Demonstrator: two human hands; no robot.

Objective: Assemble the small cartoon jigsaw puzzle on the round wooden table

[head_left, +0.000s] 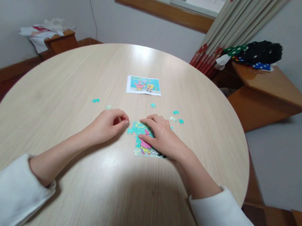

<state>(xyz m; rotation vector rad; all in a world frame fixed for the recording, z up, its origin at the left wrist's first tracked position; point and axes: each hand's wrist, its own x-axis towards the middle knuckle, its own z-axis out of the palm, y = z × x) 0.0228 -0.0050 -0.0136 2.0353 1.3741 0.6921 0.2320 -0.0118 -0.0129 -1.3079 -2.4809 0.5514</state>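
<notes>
A partly joined jigsaw puzzle [141, 142] in teal and pink lies on the round wooden table [87, 78]. My right hand [161, 136] rests flat on top of it, fingers stretched out and pointing left, hiding much of the picture. My left hand [108, 123] sits just left of the puzzle with fingers curled and pinched near its teal edge; what it pinches is too small to name. Loose teal pieces lie around: one at the left [96, 100], one above the puzzle [152, 105], a few at the right [178, 117].
A printed reference picture [143, 85] lies farther back on the table. A wooden side table [272, 87] with dark dotted cloth [255, 51] stands at the right, striped curtains [232, 30] beside it. A low shelf with papers [48, 32] is at the left wall.
</notes>
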